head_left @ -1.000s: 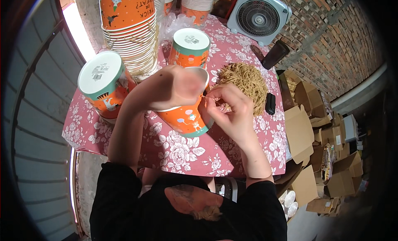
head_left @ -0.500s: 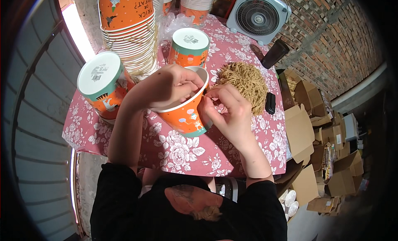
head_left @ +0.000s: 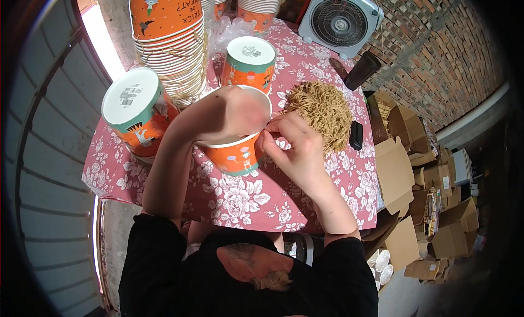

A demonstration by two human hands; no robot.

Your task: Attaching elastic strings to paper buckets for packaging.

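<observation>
Closest in, both forearms come up over the near edge of the bench (head_left: 229, 202), which wears a pink floral cloth. The open orange paper cup (head_left: 236, 153) stands upright right between the hands, mouth up, so its long axis is vertical. The left hand (head_left: 240, 112) is curled over the rim and reaches down inside, wrist bent; can't tell what its fingers hold in there. The right hand (head_left: 295, 148) sits against the cup's right side at the rim, fingers pinched narrow, seemingly on a few strands, though that's too small to be sure. Both touch the cup; the left is the one in it.

Just past the right hand lies the noodle block (head_left: 322, 112), a pale tangled mound, touching or nearly touching its fingers. Left of the cup lies a lidded cup (head_left: 136, 112), tilted; another lidded cup (head_left: 249, 63) stands behind. Further back: a tall cup stack (head_left: 172, 49), a dark tumbler (head_left: 361, 70), and a box fan (head_left: 338, 21).
</observation>
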